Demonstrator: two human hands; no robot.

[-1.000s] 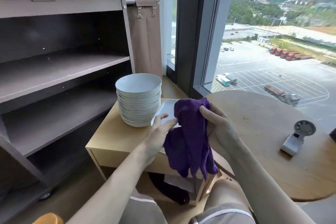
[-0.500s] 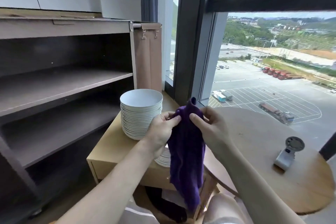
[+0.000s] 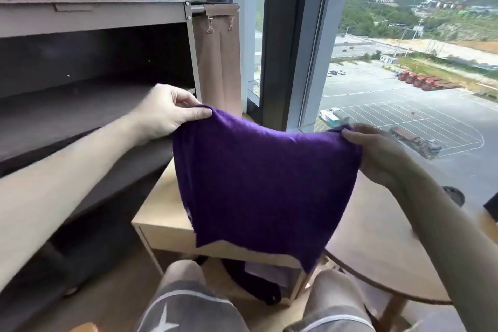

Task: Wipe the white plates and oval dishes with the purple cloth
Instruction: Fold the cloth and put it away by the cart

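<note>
Over the small wooden table (image 3: 161, 213), left hand (image 3: 164, 113) and right hand (image 3: 377, 153) pinch the purple cloth (image 3: 264, 183) spread wide.

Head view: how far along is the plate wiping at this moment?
Done: nothing visibly wiped; no plate or dish shows. In hand: the left hand and right hand each pinch a top corner of the purple cloth, holding it spread out and hiding much of the small wooden table. Left: seemingly all the wiping, since the cloth touches no dish.
</note>
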